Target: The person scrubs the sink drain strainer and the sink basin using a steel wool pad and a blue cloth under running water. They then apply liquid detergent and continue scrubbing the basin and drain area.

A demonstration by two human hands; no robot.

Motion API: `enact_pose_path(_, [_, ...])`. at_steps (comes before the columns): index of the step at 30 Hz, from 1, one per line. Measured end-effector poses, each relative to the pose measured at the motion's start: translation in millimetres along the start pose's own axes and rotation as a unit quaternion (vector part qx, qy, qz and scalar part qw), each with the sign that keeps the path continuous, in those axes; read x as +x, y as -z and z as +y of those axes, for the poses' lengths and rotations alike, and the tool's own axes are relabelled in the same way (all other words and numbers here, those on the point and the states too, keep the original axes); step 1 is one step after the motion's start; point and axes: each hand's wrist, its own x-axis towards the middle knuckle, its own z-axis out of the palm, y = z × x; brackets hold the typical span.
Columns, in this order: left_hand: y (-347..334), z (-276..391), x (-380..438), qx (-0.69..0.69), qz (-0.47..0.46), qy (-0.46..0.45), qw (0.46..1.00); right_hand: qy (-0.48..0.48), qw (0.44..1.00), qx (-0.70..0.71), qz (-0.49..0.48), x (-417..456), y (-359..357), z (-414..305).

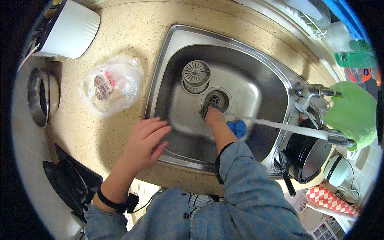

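Down in the stainless steel sink [186, 120], my right hand [214, 116] grips a dark scouring pad [205, 109], probably steel wool, at the near rim of the drain opening [222, 95]. Water streams from the faucet spout [340, 138] into the basin, just right of that hand. Above the sink's left edge hovers my left hand [147, 144], its fingers apart and holding nothing. A round slotted strainer basket [196, 76] stands in the basin, up and left of the drain. Beside my right wrist lies a crumpled blue cloth or glove [237, 128].
On the speckled counter [126, 36] left of the sink lies a clear plastic bag [120, 87] with something brownish inside. A metal pot [45, 97] and black pans [67, 180] stand farther left. Right of the basin are a black pot [312, 153] and a green cloth [354, 114] over the faucet.
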Motion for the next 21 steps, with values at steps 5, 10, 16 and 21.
enact_pose_path(5, [-16.6, -24.1, -37.3, 0.008, 0.014, 0.038, 0.999, 0.072, 0.991, -0.099, -0.060, -8.5, 22.4, 15.8])
enact_pose_path(10, [-14.8, -18.2, -27.4, 0.030, -0.010, 0.011, 0.999, 0.172, 0.956, -0.201, -0.127, -46.2, 19.0, 61.5])
enact_pose_path(16, [-15.4, -15.0, -14.4, 0.018, -0.003, -0.009, 1.000, -0.032, 0.999, -0.025, -0.020, -144.8, 84.3, 79.0])
enact_pose_path(21, [-12.2, -8.5, -18.2, 0.014, -0.042, -0.001, 0.999, -0.115, 0.976, 0.009, 0.183, -201.2, 151.0, 119.4])
